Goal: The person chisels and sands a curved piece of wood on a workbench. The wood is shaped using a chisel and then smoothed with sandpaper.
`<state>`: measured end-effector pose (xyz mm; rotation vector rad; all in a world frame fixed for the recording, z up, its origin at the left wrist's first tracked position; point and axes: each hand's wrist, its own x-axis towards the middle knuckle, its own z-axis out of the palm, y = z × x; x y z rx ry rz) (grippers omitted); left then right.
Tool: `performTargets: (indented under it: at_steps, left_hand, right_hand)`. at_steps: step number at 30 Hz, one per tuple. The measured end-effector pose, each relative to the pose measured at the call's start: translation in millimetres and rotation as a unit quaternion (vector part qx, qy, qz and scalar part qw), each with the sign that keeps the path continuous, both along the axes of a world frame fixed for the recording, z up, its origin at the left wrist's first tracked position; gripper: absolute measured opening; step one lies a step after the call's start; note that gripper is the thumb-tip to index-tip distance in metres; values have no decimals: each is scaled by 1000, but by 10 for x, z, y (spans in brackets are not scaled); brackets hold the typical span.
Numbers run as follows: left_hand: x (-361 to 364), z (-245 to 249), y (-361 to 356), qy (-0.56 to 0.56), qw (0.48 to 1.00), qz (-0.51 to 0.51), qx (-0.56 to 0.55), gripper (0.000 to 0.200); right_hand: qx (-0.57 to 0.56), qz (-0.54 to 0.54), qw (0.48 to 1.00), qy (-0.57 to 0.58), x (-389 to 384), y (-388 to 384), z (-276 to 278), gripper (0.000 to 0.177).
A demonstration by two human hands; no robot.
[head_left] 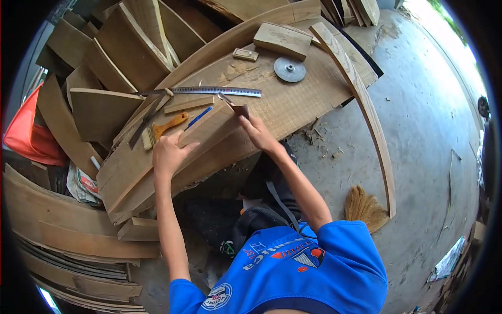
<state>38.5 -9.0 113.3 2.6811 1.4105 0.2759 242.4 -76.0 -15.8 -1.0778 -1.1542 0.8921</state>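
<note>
My right hand (259, 133) is pinched shut around a small bladed tool (238, 108). Its dark body sits between thumb and fingers, and its thin tip points up the wide plank (293, 104) towards the far edge. I cannot tell what kind of blade it is. My left hand (170, 152) lies on the same plank nearer its low end, fingers loosely spread and pressing down, holding nothing.

On the plank just beyond the left hand lies one paintbrush (162, 130) with an orange handle, touching no hand. Beside it, toward the tool, is one blue pen (199, 117). Further up the plank lies one steel ruler (217, 91), crosswise, with a dark metal square (146, 118) at its left end. At the plank's high end are one grey grinding disc (289, 69) and two wooden blocks, a small one (246, 54) and a bigger one (282, 39).

As I judge it, the work is at an early stage. The plank face around the tool tip looks like bare wood, I can make out no drawn line or coating, and the brush is set aside.

Off the plank's right side, one long curved strip (366, 110) leans toward the concrete floor (418, 131), with one broom (363, 206) at its foot. Left of the plank, offcuts are stacked.
</note>
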Motion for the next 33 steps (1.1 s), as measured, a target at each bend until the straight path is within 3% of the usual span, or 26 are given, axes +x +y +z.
performTargets:
  at_steps: [3,6,9,10,12,13,15,16,18,19,22,23,26,28,30,31,33]
  left_hand:
    - [-39,-66,46,-24,999,-27,13,38]
    - [-38,-76,-2,-19,998,-40,36,38]
    - [-70,-112,-15,-36,996,-61,50,37]
    - [-75,-101,-31,-35,996,-59,51,37]
    - [-46,-58,-49,14,998,-43,34,37]
    - [-40,-52,-46,12,998,-42,38,37]
    - [-37,-55,-43,-11,999,-41,11,37]
    - [-26,-35,-39,-12,999,-39,14,37]
    - [13,7,-37,5,999,-31,-18,34]
    - [41,18,-33,5,999,-30,-17,34]
    - [190,17,-17,84,994,-63,-23,35]
    - [264,-3,-44,33,996,-68,-44,36]
    - [343,-2,-75,-26,996,-66,-59,36]
    - [330,-55,-47,-39,995,-67,-57,34]
    - [253,-72,-26,-34,997,-45,-50,34]
    - [262,-20,-24,-27,996,-50,-64,33]
    - [300,-2,3,-27,994,-52,-94,30]
  right_hand:
    - [12,15,998,-54,85,-16,76,46]
    - [6,30,999,-25,102,-100,123,51]
    - [-90,133,936,314,251,37,-32,72]
    - [-135,161,927,310,400,89,-90,66]
    - [-153,108,958,219,486,183,-115,47]
    - [-149,109,959,217,515,226,-71,47]
    - [-116,152,976,-100,556,275,72,25]
    - [-113,153,976,-102,531,270,158,25]
    - [37,61,988,-135,430,205,271,19]
    - [9,81,986,-147,411,180,258,28]
    - [97,-3,994,-54,173,109,33,41]
    - [-21,33,999,22,57,40,-80,50]
    - [64,-26,994,88,-156,151,-178,48]
    - [0,12,989,147,-179,60,92,49]
    - [17,68,978,196,-178,90,188,50]
    - [-54,66,979,185,-169,-7,472,53]
    - [-58,50,988,132,-123,-11,464,53]
